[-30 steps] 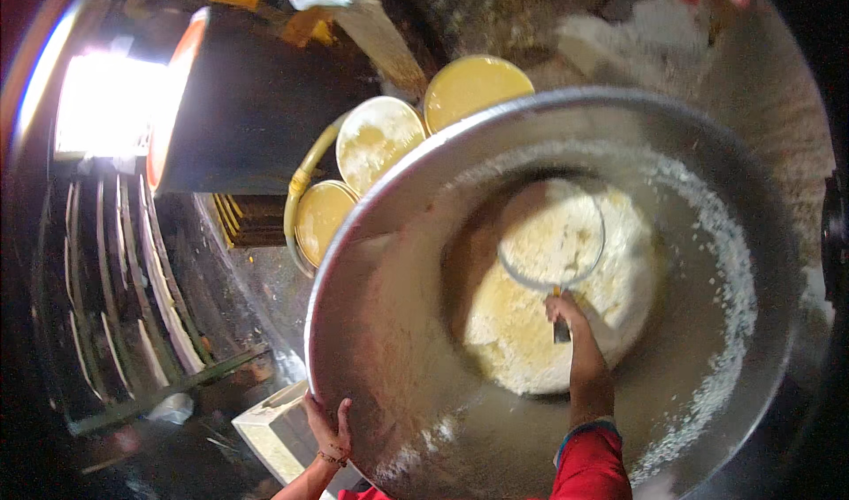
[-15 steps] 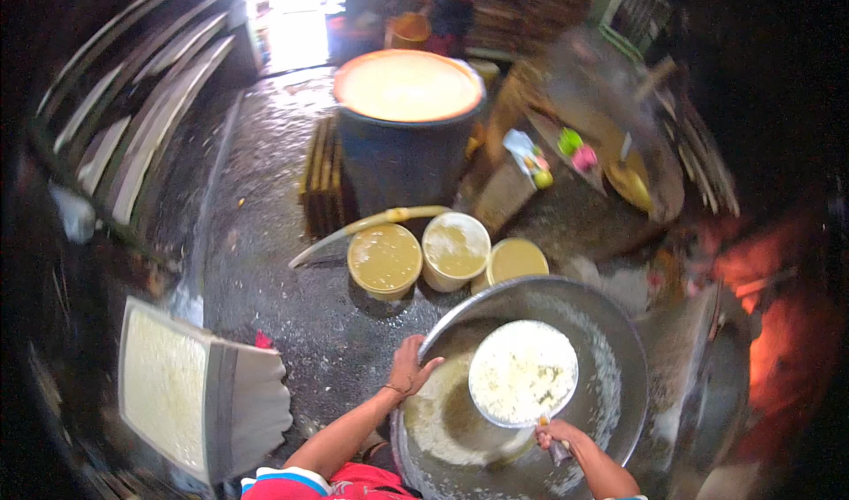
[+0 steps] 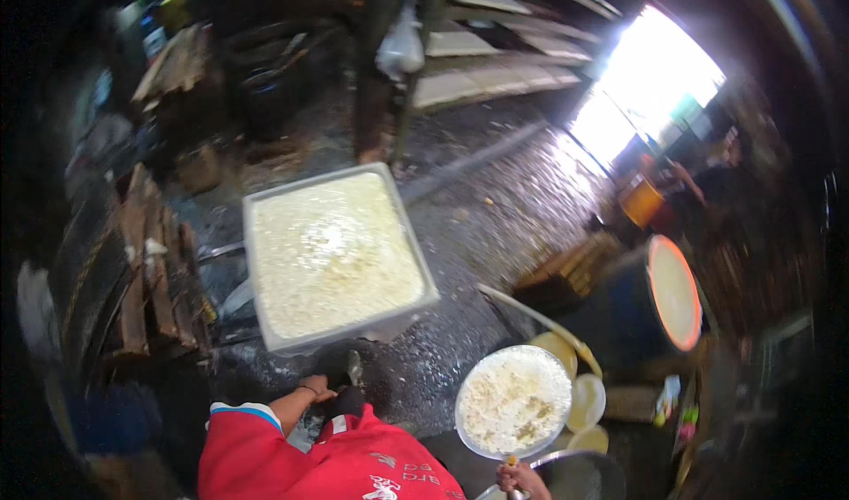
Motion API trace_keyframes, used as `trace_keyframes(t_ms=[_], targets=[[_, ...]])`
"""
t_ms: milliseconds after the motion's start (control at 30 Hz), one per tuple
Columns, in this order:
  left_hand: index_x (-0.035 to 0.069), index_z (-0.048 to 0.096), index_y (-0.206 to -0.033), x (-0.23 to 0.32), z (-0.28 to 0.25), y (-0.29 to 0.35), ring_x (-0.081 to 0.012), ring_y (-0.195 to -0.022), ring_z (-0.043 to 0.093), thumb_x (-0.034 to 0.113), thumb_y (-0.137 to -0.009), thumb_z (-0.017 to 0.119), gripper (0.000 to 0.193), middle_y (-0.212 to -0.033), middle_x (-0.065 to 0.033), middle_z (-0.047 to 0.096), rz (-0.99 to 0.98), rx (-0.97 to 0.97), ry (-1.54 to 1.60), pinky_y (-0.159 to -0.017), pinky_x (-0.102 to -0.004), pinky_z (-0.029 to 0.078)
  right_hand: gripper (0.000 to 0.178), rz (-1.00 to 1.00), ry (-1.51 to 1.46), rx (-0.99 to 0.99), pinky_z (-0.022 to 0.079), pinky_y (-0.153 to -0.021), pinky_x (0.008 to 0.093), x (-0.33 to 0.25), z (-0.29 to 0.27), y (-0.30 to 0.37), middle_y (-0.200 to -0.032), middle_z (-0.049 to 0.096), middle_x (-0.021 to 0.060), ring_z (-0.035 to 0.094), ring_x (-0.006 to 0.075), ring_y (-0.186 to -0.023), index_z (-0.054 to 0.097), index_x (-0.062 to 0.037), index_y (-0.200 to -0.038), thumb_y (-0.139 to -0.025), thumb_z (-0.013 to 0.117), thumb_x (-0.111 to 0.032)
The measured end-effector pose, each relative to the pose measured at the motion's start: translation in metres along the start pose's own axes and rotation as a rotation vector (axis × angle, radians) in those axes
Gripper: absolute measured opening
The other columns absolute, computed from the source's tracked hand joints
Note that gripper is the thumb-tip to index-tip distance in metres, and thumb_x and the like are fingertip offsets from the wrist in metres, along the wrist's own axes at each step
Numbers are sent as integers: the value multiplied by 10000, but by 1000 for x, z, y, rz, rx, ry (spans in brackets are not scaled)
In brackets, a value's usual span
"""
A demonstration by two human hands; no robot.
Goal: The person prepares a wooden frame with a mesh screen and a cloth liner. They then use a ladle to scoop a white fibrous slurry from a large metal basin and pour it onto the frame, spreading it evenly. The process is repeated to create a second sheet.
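Observation:
My right hand (image 3: pixel 522 480) grips the short handle of a large round scoop (image 3: pixel 516 403) at the lower edge. White crumbly curd fills the scoop, which is held beside the wide metal basin (image 3: pixel 584 478), mostly out of the picture. A square box (image 3: pixel 412 235), filled nearly to the rim with the same white curd, stands ahead and to the left. My left hand (image 3: pixel 320 389) rests by my dark-clad knee below the box; its fingers are blurred and partly hidden.
Pale buckets (image 3: pixel 587 404) stand right of the scoop, with a hose (image 3: pixel 539 319) behind them. A dark blue barrel (image 3: pixel 619 301) with an orange rim is farther right. Planks (image 3: pixel 155 270) lean at left. Another person's arm (image 3: pixel 685 182) is near an orange bucket (image 3: pixel 641 201).
My view has swung left toward the square box. The filled scoop has moved from over the basin to beside it. My left hand has left the basin's rim for my knee.

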State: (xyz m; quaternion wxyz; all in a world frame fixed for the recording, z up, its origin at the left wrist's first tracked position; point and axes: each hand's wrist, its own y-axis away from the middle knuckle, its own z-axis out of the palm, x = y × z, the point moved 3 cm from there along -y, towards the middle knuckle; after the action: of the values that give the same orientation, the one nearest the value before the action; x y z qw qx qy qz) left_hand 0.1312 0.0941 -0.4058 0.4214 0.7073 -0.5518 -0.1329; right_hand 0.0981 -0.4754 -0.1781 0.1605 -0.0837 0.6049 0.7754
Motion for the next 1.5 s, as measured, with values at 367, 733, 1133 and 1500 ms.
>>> trace_keyframes(t_ms=[367, 733, 1133, 1500], targets=[[35, 549, -1129, -165, -20, 17, -324, -1065, 571, 564, -575, 781, 800, -1133, -191, 588, -530, 460, 608, -887, -442, 456, 145, 7, 187, -522, 343, -384, 231, -105, 354, -295, -574, 422, -18, 394, 81, -430, 514, -34, -849, -896, 548, -168], [30, 521, -1163, -153, 23, -16, -322, -971, 601, 234, -748, 689, 492, -1073, -177, 628, -352, 584, 859, -866, -403, 453, 168, 215, -10, -405, 418, -464, 312, -151, 444, -387, -632, 440, 72, 420, 174, -485, 474, 29, -968, -805, 436, 44], [14, 666, -801, -123, 31, -9, -299, -667, 640, 523, -767, 621, 512, -807, -190, 656, -297, 270, 635, -686, -398, 498, 153, -1185, 592, 963, 451, -393, 339, -244, 361, -264, -690, 592, 140, 560, 235, -430, 498, 13, -895, -819, 593, -81], [34, 667, -860, 161, -11, -19, -292, -805, 629, 513, -760, 618, 492, -875, -160, 666, 189, 82, -149, -742, -406, 474, 196, -777, -517, 290, 387, -360, 294, 27, -61, 5, -539, 437, 7, 416, 108, -381, 460, -55, -836, -865, 629, -150]])
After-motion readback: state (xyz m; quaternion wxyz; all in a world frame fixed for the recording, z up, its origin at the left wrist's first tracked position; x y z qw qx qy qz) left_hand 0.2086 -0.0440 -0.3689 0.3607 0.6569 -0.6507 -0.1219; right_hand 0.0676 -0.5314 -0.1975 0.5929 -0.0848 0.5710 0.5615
